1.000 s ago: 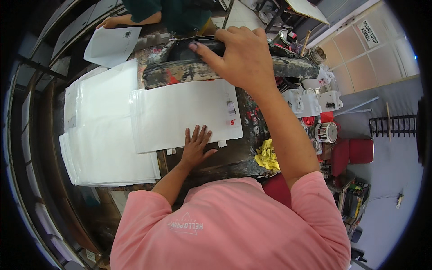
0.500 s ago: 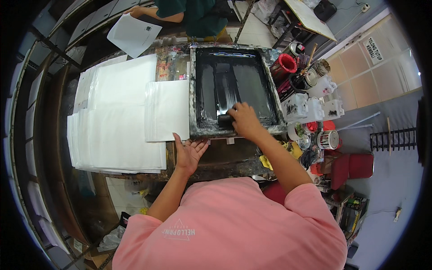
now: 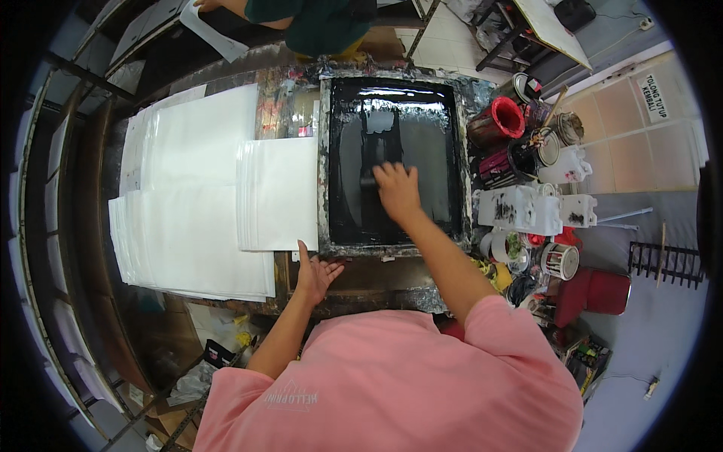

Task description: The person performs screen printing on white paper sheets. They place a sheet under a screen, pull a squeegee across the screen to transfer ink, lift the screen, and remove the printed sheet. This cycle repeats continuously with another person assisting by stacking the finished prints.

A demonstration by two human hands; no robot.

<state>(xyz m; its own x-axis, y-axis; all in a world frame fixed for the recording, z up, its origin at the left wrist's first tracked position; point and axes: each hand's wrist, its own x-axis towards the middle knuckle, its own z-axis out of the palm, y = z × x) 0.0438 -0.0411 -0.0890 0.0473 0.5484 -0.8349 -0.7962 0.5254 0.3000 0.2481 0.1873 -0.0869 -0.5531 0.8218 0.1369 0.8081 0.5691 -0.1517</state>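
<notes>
My right hand [image 3: 399, 194] grips a small dark squeegee [image 3: 367, 179] by its right end, fingers wrapped round it. The squeegee rests on the ink-covered mesh of a screen-printing frame [image 3: 325, 151], about midway along it. Black ink streaks the mesh, with a wet, shiny band toward the far end. Near the frame's front left corner, my left hand [image 3: 319, 279] is open and empty, palm up with the thumb apart. A stack of white sheets [image 3: 279, 194] lies against the frame's left side, just beyond that hand.
Larger piles of white sheets [image 3: 192, 237] cover the table's left part. Ink cans, a red-rimmed tub [image 3: 498, 122] and white plastic containers [image 3: 520, 209] crowd the right side. Across the table a person in a dark green top [image 3: 329, 26] holds a white sheet [image 3: 213, 32]. Shelving stands at left.
My right hand has pushed the squeegee away from me, from the frame's near end to its middle. My left hand stays open. The other person's sheet has moved farther off to the left.
</notes>
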